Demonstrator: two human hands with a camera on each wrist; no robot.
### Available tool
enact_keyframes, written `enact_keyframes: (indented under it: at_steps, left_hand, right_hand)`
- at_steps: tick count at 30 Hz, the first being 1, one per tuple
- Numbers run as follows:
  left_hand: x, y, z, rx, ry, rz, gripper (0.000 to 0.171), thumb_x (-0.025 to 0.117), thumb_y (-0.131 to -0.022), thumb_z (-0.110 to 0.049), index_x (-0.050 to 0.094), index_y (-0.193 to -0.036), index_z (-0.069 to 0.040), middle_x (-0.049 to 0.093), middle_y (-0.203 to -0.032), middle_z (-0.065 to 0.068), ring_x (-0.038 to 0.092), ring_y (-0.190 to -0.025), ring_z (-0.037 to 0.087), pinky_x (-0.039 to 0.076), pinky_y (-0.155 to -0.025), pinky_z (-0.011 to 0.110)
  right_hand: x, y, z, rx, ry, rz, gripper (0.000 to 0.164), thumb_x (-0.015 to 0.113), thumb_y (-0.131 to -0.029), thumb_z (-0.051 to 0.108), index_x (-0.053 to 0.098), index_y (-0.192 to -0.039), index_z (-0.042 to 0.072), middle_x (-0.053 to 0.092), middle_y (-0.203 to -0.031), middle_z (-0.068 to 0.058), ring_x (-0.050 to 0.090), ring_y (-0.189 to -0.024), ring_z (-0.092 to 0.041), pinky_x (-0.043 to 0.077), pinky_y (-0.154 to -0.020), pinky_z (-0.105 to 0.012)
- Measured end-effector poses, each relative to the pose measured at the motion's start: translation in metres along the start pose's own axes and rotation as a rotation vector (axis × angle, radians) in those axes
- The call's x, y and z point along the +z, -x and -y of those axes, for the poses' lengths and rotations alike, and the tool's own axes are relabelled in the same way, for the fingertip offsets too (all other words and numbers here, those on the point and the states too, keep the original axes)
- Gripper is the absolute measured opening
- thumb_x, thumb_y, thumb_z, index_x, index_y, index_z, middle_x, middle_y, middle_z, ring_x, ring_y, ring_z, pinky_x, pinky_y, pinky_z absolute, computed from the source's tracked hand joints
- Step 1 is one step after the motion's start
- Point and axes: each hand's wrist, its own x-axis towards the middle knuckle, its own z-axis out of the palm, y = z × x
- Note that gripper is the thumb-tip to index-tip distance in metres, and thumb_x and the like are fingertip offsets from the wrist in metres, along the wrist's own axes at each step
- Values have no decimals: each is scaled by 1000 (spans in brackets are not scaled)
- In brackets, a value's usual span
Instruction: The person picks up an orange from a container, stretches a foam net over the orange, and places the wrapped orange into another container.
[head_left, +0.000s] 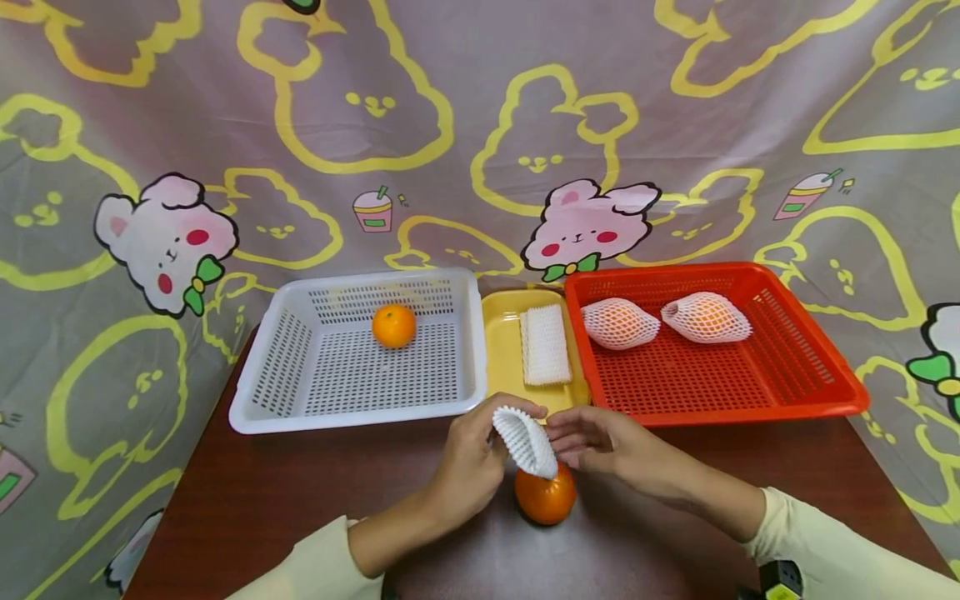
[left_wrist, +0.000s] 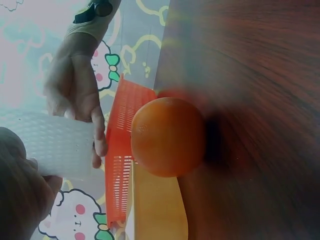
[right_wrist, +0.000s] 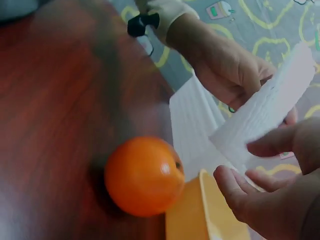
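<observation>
My left hand (head_left: pixel 467 467) pinches a white foam net sleeve (head_left: pixel 527 442), held tilted with its mouth spread. Just below it, an orange (head_left: pixel 546 502) sits on the brown table. Close by on the sleeve's other side is my right hand (head_left: pixel 618 446). In the right wrist view, that hand's thumb and fingers (right_wrist: pixel 231 190) are apart near the sleeve's lower end, gripping nothing; whether they touch it I cannot tell. From the left wrist, the orange (left_wrist: pixel 169 137) appears bare, apart from both hands.
Behind the hands stand a white basket (head_left: pixel 247 400) with one orange (head_left: pixel 393 326), a yellow tray (head_left: pixel 501 333) with stacked foam sleeves (head_left: pixel 546 346), and a red basket (head_left: pixel 810 404) holding two sleeved fruits (head_left: pixel 705 317). A patterned cloth (head_left: pixel 465 108) hangs behind.
</observation>
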Motion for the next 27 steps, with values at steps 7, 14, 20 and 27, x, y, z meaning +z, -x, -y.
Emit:
enact_keyframes:
  at_steps: [7,14,20,27]
  left_hand:
    - [0,-2,-2,48,-16,14,46,57,-79,20,63,-114,-10,68,-111,5,64,-105,15,54,-88,28]
    - [2,-2,-1,116,-67,5,52,54,-75,23,62,-115,-9,65,-116,4,61,-111,16,50,-98,29]
    - [7,3,-5,-122,-5,9,40,60,-93,-6,51,-131,-15,56,-128,3,56,-117,18,53,-92,30]
    - [14,7,-6,-570,235,16,50,59,-96,-24,41,-136,-1,57,-123,17,57,-108,20,51,-91,28]
  right_hand:
    - [4,-8,-3,166,-320,-90,53,59,-95,19,38,-134,-10,55,-124,-17,61,-109,-23,50,-97,-37]
    - [6,-14,-10,241,-486,-62,41,60,-94,17,50,-125,-8,63,-113,-8,62,-104,-19,50,-95,-35]
    - [9,-13,-14,189,-541,-34,39,54,-97,16,48,-127,-8,65,-110,-6,63,-102,-17,53,-91,-33]
    - [12,-14,-12,178,-517,-73,44,54,-97,18,45,-130,-10,64,-108,-5,63,-96,-15,54,-84,-30]
